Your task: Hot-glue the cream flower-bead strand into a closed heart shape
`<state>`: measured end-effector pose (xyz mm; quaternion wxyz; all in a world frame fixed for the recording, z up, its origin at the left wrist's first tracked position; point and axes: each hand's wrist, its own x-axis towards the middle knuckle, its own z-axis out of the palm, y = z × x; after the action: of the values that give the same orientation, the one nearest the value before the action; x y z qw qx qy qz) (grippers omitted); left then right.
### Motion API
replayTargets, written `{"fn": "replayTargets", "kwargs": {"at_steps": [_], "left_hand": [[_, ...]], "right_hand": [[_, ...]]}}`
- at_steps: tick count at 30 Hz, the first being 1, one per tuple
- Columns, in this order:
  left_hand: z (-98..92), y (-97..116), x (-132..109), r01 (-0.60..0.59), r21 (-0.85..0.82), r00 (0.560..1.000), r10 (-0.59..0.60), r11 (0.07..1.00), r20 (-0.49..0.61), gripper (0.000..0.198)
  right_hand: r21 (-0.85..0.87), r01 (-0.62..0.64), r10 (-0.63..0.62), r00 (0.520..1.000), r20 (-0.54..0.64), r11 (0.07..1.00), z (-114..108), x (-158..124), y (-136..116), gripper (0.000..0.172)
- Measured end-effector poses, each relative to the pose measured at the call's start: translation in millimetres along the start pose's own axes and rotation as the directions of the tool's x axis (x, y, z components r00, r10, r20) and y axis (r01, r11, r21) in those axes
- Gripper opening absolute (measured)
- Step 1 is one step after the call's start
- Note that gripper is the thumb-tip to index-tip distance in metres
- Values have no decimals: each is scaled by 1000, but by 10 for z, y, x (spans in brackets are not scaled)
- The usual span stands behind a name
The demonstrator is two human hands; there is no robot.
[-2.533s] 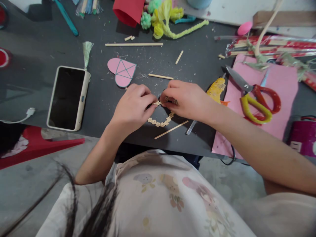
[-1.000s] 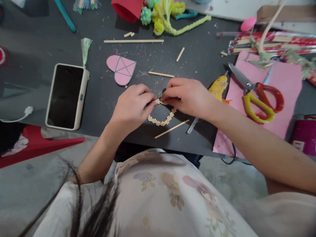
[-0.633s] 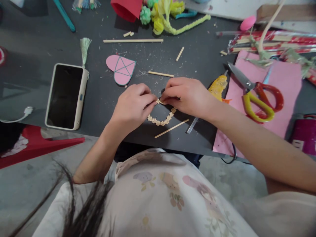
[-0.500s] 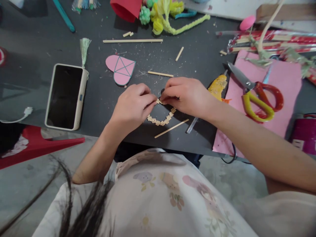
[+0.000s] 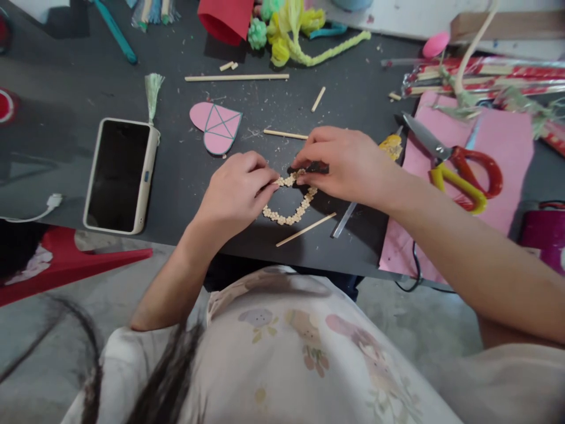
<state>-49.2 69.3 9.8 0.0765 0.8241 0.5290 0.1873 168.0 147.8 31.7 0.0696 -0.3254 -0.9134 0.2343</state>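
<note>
A small ring of pale wooden bits lies near the front edge of the dark table. My left hand is closed in a pinch on the ring's upper left part. My right hand is closed too, fingertips pinching the ring's top right, with something small and dark under the fingers that I cannot make out. A thin wooden stick lies just in front of the ring.
A phone lies at the left. A pink heart cutout sits behind my left hand. Scissors rest on pink paper at the right. Longer sticks and green-yellow yarn lie further back.
My right hand has shifted slightly right and back, uncovering more of the ring's top. My left hand keeps its pinch in the same place.
</note>
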Motion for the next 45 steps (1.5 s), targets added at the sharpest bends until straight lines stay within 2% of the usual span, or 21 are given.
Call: {"fn": "replayTargets", "kwargs": {"at_steps": [9,20,25,30,35,39,45], "left_hand": [[-12,11,9,13,-6,998,-12,1000,56,21],[-32,-14,51,-5,-47,995,10,999,102,19],[-90,-18,26,56,-54,994,-51,997,96,28],[-210,-38,-45,122,-40,989,-118,992,89,25],[-288,-96,-141,196,-26,980,-194,980,49,15],[-315,-138,-176,236,-23,971,-235,971,44,10],[-325,-141,-174,270,-36,962,-267,962,58,9]], "right_hand": [[11,15,-14,999,-37,1000,107,-10,-3,14],[19,21,-21,999,-29,1000,116,22,-11,17],[45,25,-24,999,-34,999,85,-5,19,20],[70,9,-7,1000,-26,998,0,-38,22,23],[53,-95,100,991,-95,994,-169,-106,9,17],[21,-233,234,959,-160,972,-277,-190,52,23],[-18,-328,321,932,-166,944,-274,-274,187,18]]}}
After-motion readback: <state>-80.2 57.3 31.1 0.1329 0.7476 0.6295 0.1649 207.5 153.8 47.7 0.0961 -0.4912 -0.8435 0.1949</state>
